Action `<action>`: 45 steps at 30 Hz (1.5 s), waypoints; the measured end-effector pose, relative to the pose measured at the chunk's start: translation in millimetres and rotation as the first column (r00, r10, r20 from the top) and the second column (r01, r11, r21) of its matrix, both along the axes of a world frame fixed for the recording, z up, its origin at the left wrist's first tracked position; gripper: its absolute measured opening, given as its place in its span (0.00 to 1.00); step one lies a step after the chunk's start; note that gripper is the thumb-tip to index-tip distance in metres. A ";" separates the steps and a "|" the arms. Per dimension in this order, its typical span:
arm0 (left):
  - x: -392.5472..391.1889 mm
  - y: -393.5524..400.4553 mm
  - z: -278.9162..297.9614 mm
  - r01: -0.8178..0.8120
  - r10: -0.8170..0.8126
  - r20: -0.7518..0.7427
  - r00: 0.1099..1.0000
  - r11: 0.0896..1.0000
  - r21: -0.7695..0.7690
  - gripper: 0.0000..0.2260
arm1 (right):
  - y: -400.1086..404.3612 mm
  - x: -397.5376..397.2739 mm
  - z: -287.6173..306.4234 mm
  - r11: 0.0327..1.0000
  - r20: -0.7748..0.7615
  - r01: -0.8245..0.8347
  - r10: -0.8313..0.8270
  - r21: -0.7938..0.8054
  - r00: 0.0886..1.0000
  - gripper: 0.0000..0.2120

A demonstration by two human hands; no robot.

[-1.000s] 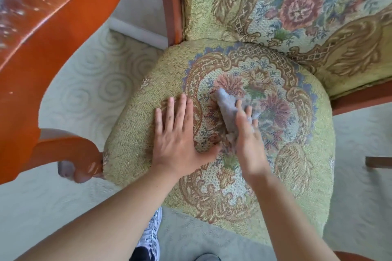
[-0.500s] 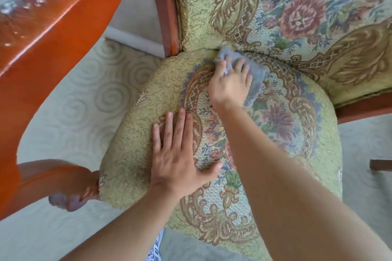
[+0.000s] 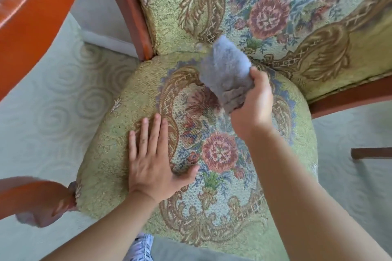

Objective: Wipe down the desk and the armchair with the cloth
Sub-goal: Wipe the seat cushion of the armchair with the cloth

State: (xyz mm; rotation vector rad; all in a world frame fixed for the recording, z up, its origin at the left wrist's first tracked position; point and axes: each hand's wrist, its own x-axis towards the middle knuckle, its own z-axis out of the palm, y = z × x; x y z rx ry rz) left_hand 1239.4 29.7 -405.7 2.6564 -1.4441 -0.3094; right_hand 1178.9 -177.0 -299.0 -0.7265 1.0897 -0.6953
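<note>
Head view: right hand [image 3: 252, 108] gripping cloth [image 3: 227, 65], seemingly above armchair [image 3: 118, 133]

Soft even daylight; edges warped, cloth [image 3: 226, 63] motion-blurred.

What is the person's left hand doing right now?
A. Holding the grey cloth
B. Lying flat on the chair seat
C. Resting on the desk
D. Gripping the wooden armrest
B: the left hand lies flat with straight fingers on the armchair seat, while the right hand holds the cloth.
</note>
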 end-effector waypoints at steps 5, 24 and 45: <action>1.8 -0.9 -3.1 -0.003 0.003 0.010 1.000 1.000 -0.011 0.55 | -57.8 -12.7 22.5 0.823 -0.257 0.378 -0.510 -0.425 0.821 0.13; -2.5 2.5 -9.3 -0.008 0.010 0.029 1.000 0.995 -0.095 0.54 | 20.7 -59.0 -60.3 0.192 -0.882 -0.914 0.250 -0.358 0.399 0.22; -1.1 -0.7 -5.8 -0.011 0.011 0.004 1.000 0.996 -0.084 0.53 | 7.2 -50.3 -20.2 0.830 -0.709 -0.241 -0.237 -0.503 0.664 0.15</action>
